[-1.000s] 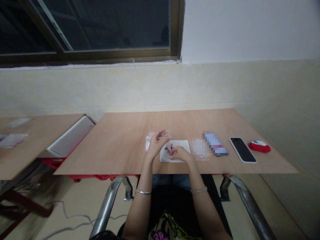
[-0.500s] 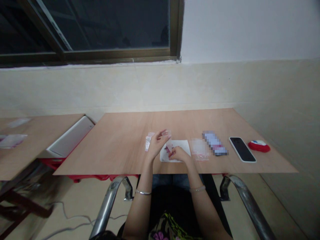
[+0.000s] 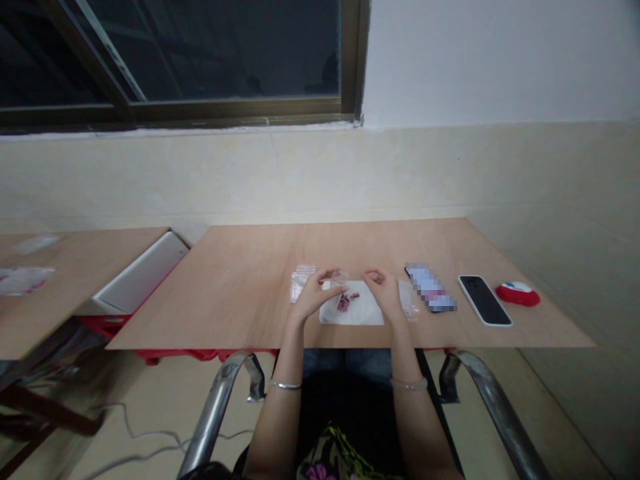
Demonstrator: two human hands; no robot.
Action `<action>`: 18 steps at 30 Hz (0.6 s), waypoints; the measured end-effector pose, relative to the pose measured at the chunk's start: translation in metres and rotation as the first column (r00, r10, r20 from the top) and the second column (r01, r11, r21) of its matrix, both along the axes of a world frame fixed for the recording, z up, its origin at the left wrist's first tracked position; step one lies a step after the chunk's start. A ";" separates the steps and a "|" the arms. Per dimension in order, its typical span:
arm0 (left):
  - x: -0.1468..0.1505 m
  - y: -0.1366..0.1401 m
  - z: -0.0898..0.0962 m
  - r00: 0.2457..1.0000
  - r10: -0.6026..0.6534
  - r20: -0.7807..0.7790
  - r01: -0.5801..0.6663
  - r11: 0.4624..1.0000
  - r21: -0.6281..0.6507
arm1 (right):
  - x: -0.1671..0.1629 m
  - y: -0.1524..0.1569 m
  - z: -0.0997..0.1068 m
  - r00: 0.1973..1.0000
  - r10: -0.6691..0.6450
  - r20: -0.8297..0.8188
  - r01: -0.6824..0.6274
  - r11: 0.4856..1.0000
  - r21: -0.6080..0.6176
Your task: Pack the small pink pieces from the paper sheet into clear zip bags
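My left hand (image 3: pixel 315 293) is closed, with a small clear plastic bag (image 3: pixel 341 276) pinched between thumb and fingers above the left part of a white sheet of paper (image 3: pixel 367 312). Small dark pink pieces (image 3: pixel 343 303) show just below the thumb; whether some lie inside the bag, I cannot tell. My right hand (image 3: pixel 384 291) is over the sheet's right edge, apart from the bag, its fingers curled together. What those fingers hold, if anything, is too small to make out.
Clear bags lie left (image 3: pixel 299 283) and right (image 3: pixel 409 303) of the sheet. Farther right on the table (image 3: pixel 240 280) are a blurred-out phone-like item (image 3: pixel 430 288), a white-edged phone (image 3: pixel 485 300) and a red object (image 3: pixel 518 294). Metal chair arms flank me; another table (image 3: pixel 75 267) stands left.
My right hand has moved right and away from the pink pieces and the bag, uncovering more of the sheet. My left hand has lowered slightly, still holding the bag.
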State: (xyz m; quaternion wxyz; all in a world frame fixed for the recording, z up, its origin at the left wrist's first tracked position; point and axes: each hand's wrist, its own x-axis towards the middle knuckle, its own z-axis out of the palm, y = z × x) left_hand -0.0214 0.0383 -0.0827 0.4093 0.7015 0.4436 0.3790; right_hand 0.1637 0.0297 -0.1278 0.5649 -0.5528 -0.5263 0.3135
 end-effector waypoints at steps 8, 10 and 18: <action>0.006 -0.004 0.002 0.993 -0.117 0.007 0.117 0.990 -0.082 | -0.006 -0.021 0.038 0.993 0.113 -0.024 -0.111 0.992 0.055; 0.007 -0.005 0.004 0.991 -0.134 0.009 0.134 0.988 -0.072 | -0.011 -0.023 0.040 0.974 0.228 0.005 -0.228 0.973 0.025; 0.005 -0.002 0.000 0.994 -0.101 0.048 0.106 0.990 -0.096 | -0.016 -0.013 0.030 0.995 0.097 -0.017 -0.095 0.994 0.055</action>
